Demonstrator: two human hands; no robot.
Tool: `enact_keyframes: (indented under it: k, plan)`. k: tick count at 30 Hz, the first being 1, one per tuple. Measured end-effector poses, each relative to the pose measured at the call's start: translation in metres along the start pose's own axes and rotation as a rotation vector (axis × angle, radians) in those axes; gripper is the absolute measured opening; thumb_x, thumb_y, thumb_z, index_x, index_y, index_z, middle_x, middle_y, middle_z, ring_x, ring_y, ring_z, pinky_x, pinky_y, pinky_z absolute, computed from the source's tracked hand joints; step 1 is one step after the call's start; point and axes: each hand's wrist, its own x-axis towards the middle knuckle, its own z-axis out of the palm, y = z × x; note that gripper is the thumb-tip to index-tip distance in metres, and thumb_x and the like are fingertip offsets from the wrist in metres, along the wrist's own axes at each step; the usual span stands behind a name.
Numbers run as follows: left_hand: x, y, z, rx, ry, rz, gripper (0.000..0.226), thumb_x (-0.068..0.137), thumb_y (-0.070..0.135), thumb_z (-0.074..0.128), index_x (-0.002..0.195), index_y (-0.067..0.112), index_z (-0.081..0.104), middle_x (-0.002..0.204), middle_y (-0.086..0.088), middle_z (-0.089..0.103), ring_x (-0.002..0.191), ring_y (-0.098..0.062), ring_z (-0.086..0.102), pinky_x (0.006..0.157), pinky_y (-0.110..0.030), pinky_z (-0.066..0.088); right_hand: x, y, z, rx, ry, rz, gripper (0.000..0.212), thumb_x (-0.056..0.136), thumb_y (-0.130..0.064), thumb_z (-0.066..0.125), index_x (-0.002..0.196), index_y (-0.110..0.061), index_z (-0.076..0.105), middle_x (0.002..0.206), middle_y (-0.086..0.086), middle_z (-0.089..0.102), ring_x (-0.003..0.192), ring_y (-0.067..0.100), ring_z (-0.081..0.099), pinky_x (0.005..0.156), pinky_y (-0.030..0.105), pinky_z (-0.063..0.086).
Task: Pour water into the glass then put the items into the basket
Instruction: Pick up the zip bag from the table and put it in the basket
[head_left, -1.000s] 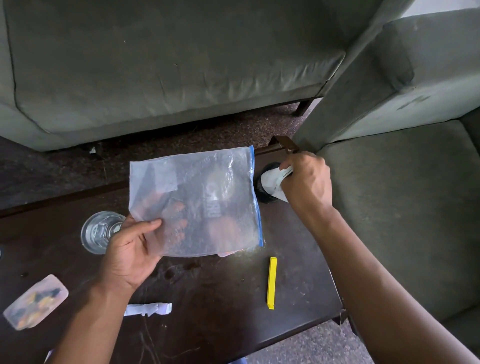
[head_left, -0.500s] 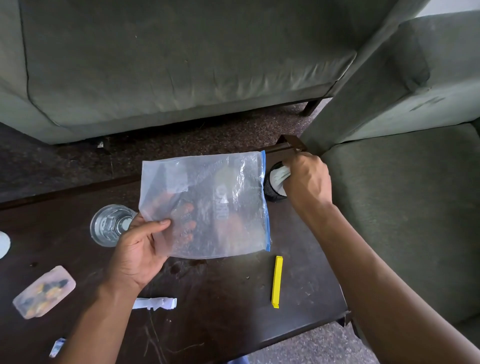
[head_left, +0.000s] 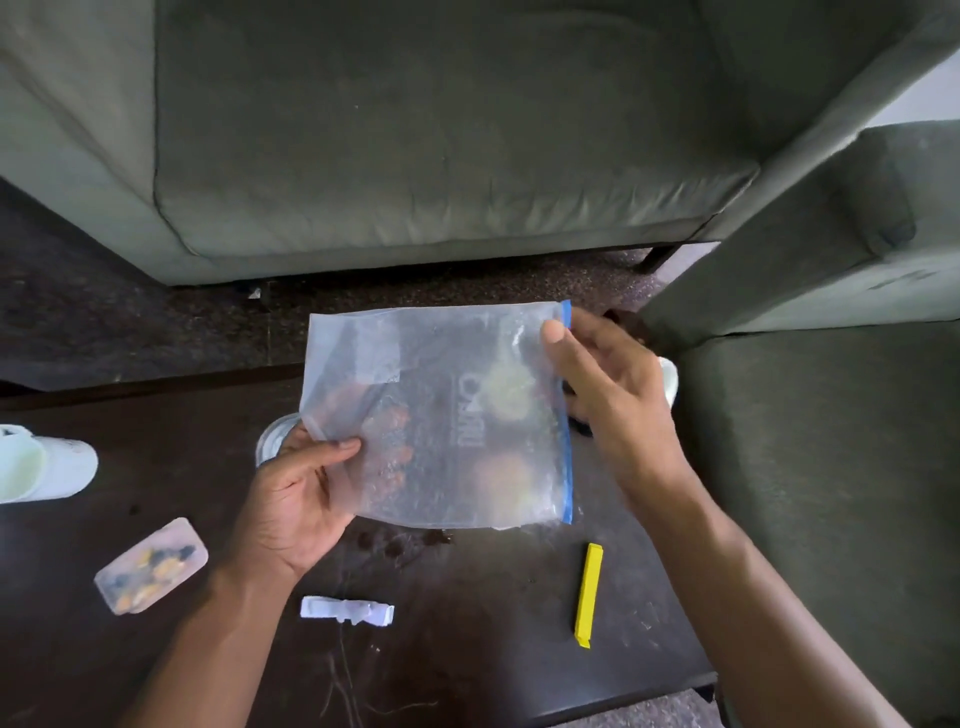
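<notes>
Both hands hold a clear zip bag above the tabletop (head_left: 493, 649).

Left hand (head_left: 296, 499) grips the zip bag (head_left: 441, 415) at its lower left corner, thumb on front; right hand (head_left: 608, 395) pinches the blue zip edge at upper right. The glass (head_left: 272, 441) stands on the tabletop just behind the left hand, mostly hidden by it and the bag. Bag print is blurred, unreadable. White cup (head_left: 41, 462) cut off at left edge.

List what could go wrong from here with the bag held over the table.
1. The left hand holds the zip bag right above the glass; lowering it could tip the glass.
2. The right hand only pinches the bag's blue zip edge, so the bag may slip.
3. The yellow clip lies near the table edge and could get swept off.
</notes>
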Motion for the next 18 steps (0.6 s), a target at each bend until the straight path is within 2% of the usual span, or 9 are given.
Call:
enact_keyframes:
  k: [2, 4, 8, 10, 12, 14, 16, 18]
  plan:
    - [-0.004, 0.012, -0.007, -0.009, -0.003, 0.019, 0.052, 0.086, -0.007, 0.053, 0.121, 0.016, 0.084, 0.127, -0.006, 0.081, 0.121, -0.023, 0.08, 0.104, -0.042, 0.064, 0.0, 0.001, 0.014, 0.198, -0.175, 0.143, 0.032, 0.093, -0.029, 0.076, 0.117, -0.008, 0.079, 0.112, 0.015, 0.082, 0.103, 0.03, 0.08, 0.087, 0.045, 0.065]
    - [-0.009, 0.025, -0.018, -0.009, -0.005, 0.038, 0.054, 0.087, -0.007, 0.053, 0.127, 0.015, 0.081, 0.13, -0.008, 0.081, 0.123, -0.025, 0.079, 0.101, -0.043, 0.066, 0.002, 0.006, 0.029, 0.249, -0.293, 0.231, 0.023, 0.089, -0.022, 0.077, 0.104, -0.006, 0.084, 0.103, 0.016, 0.082, 0.092, 0.029, 0.081, 0.078, 0.042, 0.065]
    - [-0.021, 0.054, -0.046, 0.055, 0.019, 0.093, 0.056, 0.089, -0.007, 0.056, 0.142, 0.005, 0.069, 0.133, -0.014, 0.079, 0.121, -0.032, 0.08, 0.102, -0.054, 0.065, 0.006, 0.02, 0.068, 0.144, -0.411, 0.259, 0.024, 0.08, -0.011, 0.083, 0.102, -0.003, 0.085, 0.1, 0.014, 0.084, 0.088, 0.023, 0.082, 0.073, 0.036, 0.065]
    - [-0.028, 0.071, -0.062, 0.082, 0.025, 0.114, 0.044, 0.096, 0.0, 0.061, 0.137, 0.009, 0.075, 0.13, -0.014, 0.08, 0.117, -0.035, 0.081, 0.095, -0.059, 0.067, 0.007, 0.023, 0.089, 0.083, -0.419, 0.257, 0.029, 0.076, -0.01, 0.084, 0.104, -0.002, 0.085, 0.1, 0.015, 0.084, 0.085, 0.024, 0.082, 0.07, 0.038, 0.067]
    - [-0.037, 0.09, -0.079, 0.122, 0.02, 0.128, 0.033, 0.104, 0.016, 0.061, 0.131, 0.016, 0.08, 0.137, -0.016, 0.078, 0.12, -0.037, 0.08, 0.086, -0.056, 0.069, 0.007, 0.026, 0.111, -0.012, -0.436, 0.254, 0.032, 0.074, -0.014, 0.085, 0.105, -0.005, 0.085, 0.099, 0.014, 0.084, 0.083, 0.024, 0.082, 0.065, 0.042, 0.069]
    - [-0.048, 0.112, -0.101, 0.18, 0.053, 0.129, 0.034, 0.108, 0.025, 0.058, 0.134, 0.016, 0.078, 0.141, -0.024, 0.074, 0.116, -0.044, 0.08, 0.084, -0.054, 0.069, 0.007, 0.028, 0.137, -0.096, -0.458, 0.248, 0.033, 0.074, -0.017, 0.086, 0.106, -0.007, 0.085, 0.103, 0.012, 0.084, 0.083, 0.024, 0.082, 0.066, 0.045, 0.069]
    - [-0.06, 0.133, -0.124, 0.241, 0.059, 0.133, 0.037, 0.111, 0.028, 0.056, 0.139, 0.014, 0.074, 0.139, -0.027, 0.075, 0.112, -0.048, 0.081, 0.084, -0.054, 0.069, 0.007, 0.031, 0.165, -0.107, -0.476, 0.249, 0.032, 0.074, -0.015, 0.086, 0.105, -0.006, 0.085, 0.107, 0.014, 0.084, 0.084, 0.028, 0.083, 0.072, 0.05, 0.069]
    - [-0.074, 0.153, -0.146, 0.272, 0.068, 0.163, 0.038, 0.109, 0.028, 0.057, 0.141, 0.014, 0.074, 0.138, -0.026, 0.076, 0.116, -0.047, 0.079, 0.086, -0.054, 0.069, 0.004, 0.033, 0.194, -0.102, -0.511, 0.246, 0.032, 0.074, -0.015, 0.086, 0.106, -0.008, 0.085, 0.109, 0.016, 0.083, 0.079, 0.031, 0.083, 0.071, 0.046, 0.07]
